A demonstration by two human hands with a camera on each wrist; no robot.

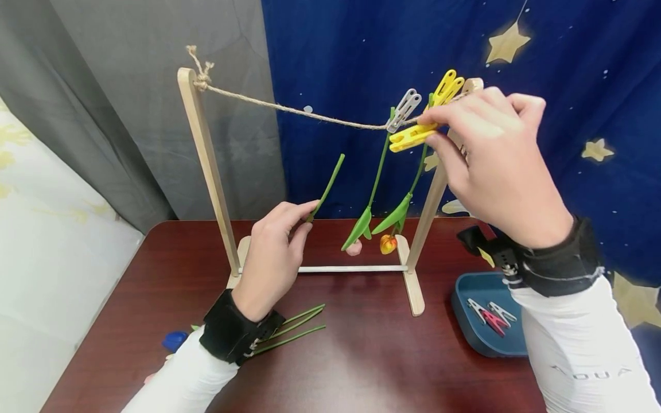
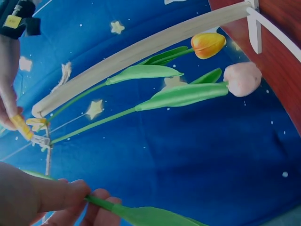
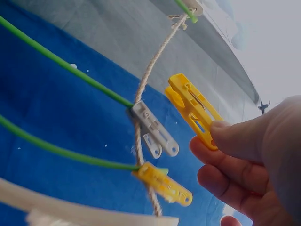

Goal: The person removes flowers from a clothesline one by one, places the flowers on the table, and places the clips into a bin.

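Note:
My left hand (image 1: 276,249) pinches the green stem (image 1: 330,183) of an artificial tulip below the rope; its leaf (image 2: 155,217) shows in the left wrist view, its bloom is hidden. Up at the right, my right hand (image 1: 496,155) pinches a yellow clothespin (image 3: 195,110) by its handle end, in front of the rope (image 1: 310,116). On that rope a grey clothespin (image 3: 155,128) holds a pink tulip (image 2: 242,79) hanging head down. Beside it a second yellow clothespin (image 3: 165,183) holds an orange tulip (image 2: 208,45), also head down.
The rope spans two posts of a wooden stand (image 1: 206,155) with a white crossbar (image 1: 351,268). A blue bin (image 1: 467,330) with several clothespins stands at the right. More tulip stems (image 1: 296,338) and a blue bloom (image 1: 174,341) lie on the table by the left forearm.

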